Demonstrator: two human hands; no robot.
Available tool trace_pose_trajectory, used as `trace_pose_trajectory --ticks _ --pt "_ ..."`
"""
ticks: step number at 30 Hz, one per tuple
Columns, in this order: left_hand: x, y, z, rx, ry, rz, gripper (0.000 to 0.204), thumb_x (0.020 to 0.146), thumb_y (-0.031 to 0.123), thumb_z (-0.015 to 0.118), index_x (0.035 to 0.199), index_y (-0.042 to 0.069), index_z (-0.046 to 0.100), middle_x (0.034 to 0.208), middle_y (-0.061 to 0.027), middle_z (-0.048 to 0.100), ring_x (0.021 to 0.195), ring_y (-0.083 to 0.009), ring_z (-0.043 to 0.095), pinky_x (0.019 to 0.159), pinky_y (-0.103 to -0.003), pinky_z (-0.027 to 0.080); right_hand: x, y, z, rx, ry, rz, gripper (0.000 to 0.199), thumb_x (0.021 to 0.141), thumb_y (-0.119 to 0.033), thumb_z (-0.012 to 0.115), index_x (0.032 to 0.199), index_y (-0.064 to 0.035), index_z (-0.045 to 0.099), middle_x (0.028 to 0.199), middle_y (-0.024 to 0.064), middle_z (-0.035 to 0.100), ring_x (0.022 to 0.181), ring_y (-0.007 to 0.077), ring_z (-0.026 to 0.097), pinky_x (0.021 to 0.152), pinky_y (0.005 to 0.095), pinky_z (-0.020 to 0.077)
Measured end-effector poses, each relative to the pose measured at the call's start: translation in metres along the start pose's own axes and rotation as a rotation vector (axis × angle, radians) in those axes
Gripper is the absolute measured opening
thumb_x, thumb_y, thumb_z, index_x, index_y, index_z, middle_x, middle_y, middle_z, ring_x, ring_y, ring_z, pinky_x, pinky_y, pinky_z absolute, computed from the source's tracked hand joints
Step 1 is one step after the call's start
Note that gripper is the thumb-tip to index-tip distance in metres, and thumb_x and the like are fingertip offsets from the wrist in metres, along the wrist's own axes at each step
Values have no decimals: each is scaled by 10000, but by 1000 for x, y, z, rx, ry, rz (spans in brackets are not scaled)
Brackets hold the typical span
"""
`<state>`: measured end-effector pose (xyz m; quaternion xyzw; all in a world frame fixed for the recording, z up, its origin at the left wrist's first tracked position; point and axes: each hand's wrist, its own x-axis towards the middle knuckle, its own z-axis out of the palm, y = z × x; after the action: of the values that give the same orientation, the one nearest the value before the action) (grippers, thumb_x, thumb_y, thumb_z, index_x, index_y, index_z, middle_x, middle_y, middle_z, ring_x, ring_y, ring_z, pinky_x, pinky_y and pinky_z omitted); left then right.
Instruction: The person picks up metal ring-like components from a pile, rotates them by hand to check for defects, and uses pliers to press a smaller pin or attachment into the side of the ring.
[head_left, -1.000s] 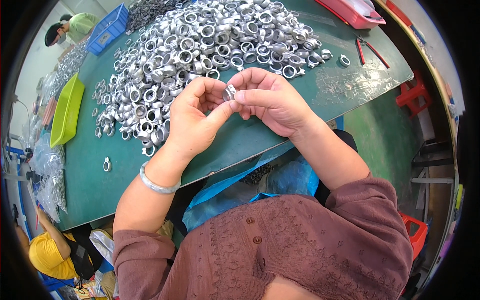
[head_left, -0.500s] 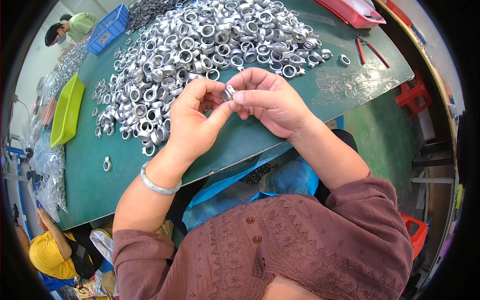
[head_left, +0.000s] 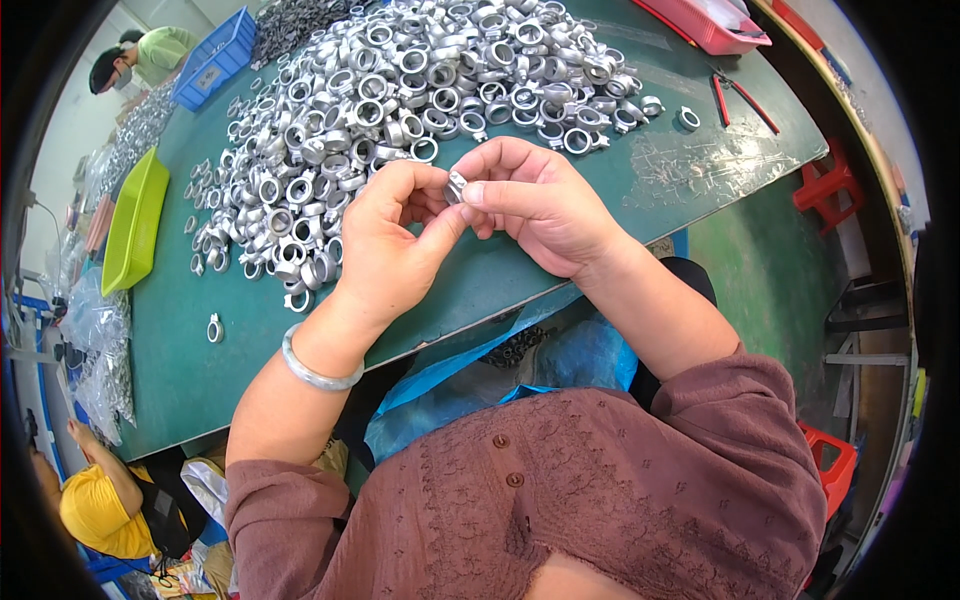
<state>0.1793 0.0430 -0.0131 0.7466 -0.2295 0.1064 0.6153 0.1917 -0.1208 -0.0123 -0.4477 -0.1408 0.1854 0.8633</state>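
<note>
Both hands meet at centre frame, the left hand (head_left: 385, 250) and right hand (head_left: 540, 205) each closed to a fingertip pinch on one small silver metal ring fitting (head_left: 455, 186), held raised just above the green table (head_left: 560, 280), apparently for close work on it. Directly behind, toward the upper centre, lies a large heap of like fittings (head_left: 400, 90), near enough to draw from; a green tray (head_left: 135, 225) sits at the left edge and a red tray (head_left: 715, 25) upper right
</note>
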Motion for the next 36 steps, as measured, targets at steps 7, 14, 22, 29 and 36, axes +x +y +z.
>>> trace_pose_trajectory --ticks 7,14,22,29,36 --pt "-1 3 -3 63 -70 -36 192 781 -25 632 933 6 520 840 -49 589 748 -105 581 675 -218 469 0 0 0 -11 8 3 162 753 -32 639 907 -18 592 794 31 589 634 91 523 581 224 442" --pt "0 3 -2 0 -4 -21 156 744 -9 649 867 16 557 770 -40 591 676 -103 597 597 -217 481 1 0 1 10 -6 24 168 765 -42 635 926 -19 592 799 34 599 653 93 545 596 222 454" --pt "2 5 0 7 61 -137 285 740 4 657 1011 -3 566 807 -8 539 703 -73 521 631 -190 448 -1 -9 0 -178 62 -117 172 788 -63 607 951 -15 581 805 13 601 700 72 552 602 211 450" --pt "2 9 -5 93 -17 9 276 760 -44 619 1033 -21 581 856 -19 504 717 -69 505 619 -187 429 -26 -110 -93 -1261 649 -937 88 754 -43 602 831 -13 629 738 93 614 629 140 582 578 244 462" --pt "4 2 -2 14 -48 -103 261 785 -25 610 1043 -15 574 872 -12 524 740 -66 519 644 -189 438 -37 -186 -255 -2035 1124 286 938 586 -700 598 1313 -147 382 1364 161 329 1285 370 240 1005 503 252"
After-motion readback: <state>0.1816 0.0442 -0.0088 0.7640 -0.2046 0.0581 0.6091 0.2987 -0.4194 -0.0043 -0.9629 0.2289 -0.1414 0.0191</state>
